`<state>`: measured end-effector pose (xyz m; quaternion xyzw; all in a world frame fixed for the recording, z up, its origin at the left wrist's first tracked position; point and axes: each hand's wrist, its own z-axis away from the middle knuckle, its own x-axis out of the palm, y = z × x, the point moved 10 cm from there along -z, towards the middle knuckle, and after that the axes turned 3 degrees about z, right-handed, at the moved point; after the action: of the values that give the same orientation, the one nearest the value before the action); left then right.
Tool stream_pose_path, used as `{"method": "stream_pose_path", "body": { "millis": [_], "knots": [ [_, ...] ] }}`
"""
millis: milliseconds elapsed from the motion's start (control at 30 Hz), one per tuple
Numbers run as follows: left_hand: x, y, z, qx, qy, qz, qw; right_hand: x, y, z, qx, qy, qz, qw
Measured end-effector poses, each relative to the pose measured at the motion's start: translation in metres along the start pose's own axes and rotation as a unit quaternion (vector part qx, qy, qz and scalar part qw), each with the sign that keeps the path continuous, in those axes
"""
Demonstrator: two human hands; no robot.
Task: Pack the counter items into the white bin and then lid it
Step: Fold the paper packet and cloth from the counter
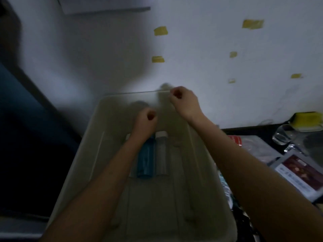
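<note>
The white bin [82, 165] fills the middle of the head view. Inside it a blue bottle [145, 159] and a clear bottle with a white cap [161, 154] lie side by side. A clear lid [132, 93] shows only as a thin straight edge over the bin's far rim. My right hand [183, 102] is curled at the right end of that edge and pinches it. My left hand [146, 121] hovers over the bin's far half with fingers curled; nothing shows in it. My left forearm hides part of the blue bottle.
To the right of the bin the dark counter holds a packet with a dark red picture [300, 173], clear plastic bags [258, 149], a red item [235, 139], a glass [284, 135] and a yellow sponge [307, 118]. A white wall with yellow tape pieces stands behind.
</note>
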<state>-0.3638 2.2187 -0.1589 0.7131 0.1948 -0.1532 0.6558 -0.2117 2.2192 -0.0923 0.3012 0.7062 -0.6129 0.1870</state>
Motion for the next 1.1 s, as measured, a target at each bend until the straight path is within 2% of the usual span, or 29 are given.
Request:
{"method": "stream_pose_path", "body": {
  "millis": [100,167,333,467,633,833,1000,1100],
  "knots": [
    [0.024,0.058,0.011,0.036,0.008,0.061,0.997,-0.063,0.016,0.005,0.012,0.058,-0.072,0.996],
    [0.059,0.091,0.021,0.057,-0.022,0.073,0.995,-0.096,0.044,0.013,0.039,0.074,-0.107,0.991],
    [0.158,0.150,0.046,0.085,-0.094,0.067,0.990,-0.160,0.144,0.039,0.125,0.094,-0.079,0.985],
    [0.240,0.172,0.067,0.085,-0.172,0.049,0.980,-0.201,0.230,0.065,0.205,0.093,-0.070,0.972],
    [0.329,0.154,0.088,0.040,-0.260,-0.025,0.965,-0.231,0.314,0.100,0.259,0.068,-0.021,0.963],
    [0.387,0.091,0.113,-0.007,-0.329,-0.138,0.934,-0.199,0.388,0.135,0.301,-0.069,-0.013,0.951],
    [0.402,0.042,0.122,-0.014,-0.356,-0.225,0.907,-0.181,0.417,0.145,0.309,-0.108,0.020,0.945],
    [0.396,0.026,0.115,-0.015,-0.319,-0.237,0.917,-0.167,0.424,0.142,0.307,-0.131,0.003,0.943]
  ]
}}
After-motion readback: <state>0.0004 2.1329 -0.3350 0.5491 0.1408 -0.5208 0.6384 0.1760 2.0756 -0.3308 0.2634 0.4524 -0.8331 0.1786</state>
